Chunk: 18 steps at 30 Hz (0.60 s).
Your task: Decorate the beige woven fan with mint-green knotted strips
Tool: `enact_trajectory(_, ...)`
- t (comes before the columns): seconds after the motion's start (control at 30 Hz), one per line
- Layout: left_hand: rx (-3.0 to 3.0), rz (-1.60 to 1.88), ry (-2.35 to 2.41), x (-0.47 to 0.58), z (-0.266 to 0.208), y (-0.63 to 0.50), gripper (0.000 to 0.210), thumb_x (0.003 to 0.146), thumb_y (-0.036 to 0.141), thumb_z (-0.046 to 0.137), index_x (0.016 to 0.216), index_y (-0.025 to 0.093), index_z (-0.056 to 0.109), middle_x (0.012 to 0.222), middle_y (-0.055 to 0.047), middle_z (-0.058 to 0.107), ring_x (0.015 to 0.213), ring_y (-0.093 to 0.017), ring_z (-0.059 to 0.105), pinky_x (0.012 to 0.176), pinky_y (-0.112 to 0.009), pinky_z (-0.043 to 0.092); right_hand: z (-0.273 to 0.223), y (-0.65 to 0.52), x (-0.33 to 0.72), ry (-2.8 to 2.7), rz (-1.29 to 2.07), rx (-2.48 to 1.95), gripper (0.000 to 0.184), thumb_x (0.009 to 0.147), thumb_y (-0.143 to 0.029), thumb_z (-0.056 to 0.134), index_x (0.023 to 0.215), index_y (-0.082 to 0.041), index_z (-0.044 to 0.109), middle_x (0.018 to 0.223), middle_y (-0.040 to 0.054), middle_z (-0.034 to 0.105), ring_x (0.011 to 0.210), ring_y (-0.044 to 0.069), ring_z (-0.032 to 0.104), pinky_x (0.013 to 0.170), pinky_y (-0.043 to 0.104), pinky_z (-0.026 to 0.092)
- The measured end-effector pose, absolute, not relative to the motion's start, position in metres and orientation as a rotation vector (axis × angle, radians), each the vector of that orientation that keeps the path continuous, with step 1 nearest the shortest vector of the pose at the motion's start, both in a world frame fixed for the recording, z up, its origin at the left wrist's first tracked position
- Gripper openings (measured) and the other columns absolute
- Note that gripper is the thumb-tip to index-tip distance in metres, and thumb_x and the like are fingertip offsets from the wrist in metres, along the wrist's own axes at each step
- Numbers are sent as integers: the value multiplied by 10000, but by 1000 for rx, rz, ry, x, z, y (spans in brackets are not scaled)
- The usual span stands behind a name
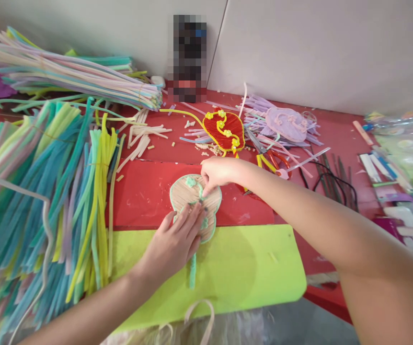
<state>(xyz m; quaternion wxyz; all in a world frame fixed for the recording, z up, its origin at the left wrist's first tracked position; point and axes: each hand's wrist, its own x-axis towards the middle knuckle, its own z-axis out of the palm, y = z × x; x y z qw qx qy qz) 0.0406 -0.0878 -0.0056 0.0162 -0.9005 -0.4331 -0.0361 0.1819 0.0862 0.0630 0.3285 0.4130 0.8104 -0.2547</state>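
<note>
- The beige fan (183, 195) lay across the far edge of the green mat (257, 268).
- The left hand (179, 232) rested flat on it, fingers extended.
- The right hand (219, 172) reached its mint trim (200, 189); pinching could not be told.

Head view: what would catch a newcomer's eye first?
Probably the heap of colourful fuzzy stems filling the left side. Next, the red panel with yellow flowers, beyond the right hand. At centre, the left hand lies on a beige panel edged in mint green.
</note>
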Motion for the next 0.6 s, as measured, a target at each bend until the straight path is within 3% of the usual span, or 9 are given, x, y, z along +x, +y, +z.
enact_trajectory(0.17, -2796, -124, -1345, 40, -6, -88, 489, 959, 319, 304, 1424, 181, 358, 1494, -43, 333, 1293, -237, 399, 961, -394, 380, 63, 86, 182, 2113, -665, 1074, 420, 655, -494, 738, 780, -92, 729, 700, 53, 678, 578, 123, 524, 564, 262, 343)
enact_trajectory(0.47, -2816, -146, -1365, 39, -7, -88, 483, 955, 323, 319, 1416, 191, 374, 1490, -37, 343, 1291, -237, 408, 957, -396, 384, 56, 86, 203, 2288, -832, 1188, 252, 643, -402, 762, 610, -169, 669, 555, -25, 603, 504, 92, 474, 530, 243, 307)
enact_trajectory(0.6, -2827, -163, -1369, 38, -8, -88, 484, 951, 326, 329, 1417, 199, 372, 1489, -34, 347, 1302, -239, 396, 962, -401, 380, 77, 64, 219, 2399, -817, 1536, 332, 777, -448, 645, 600, -168, 628, 499, -31, 536, 469, 84, 438, 524, 249, 289)
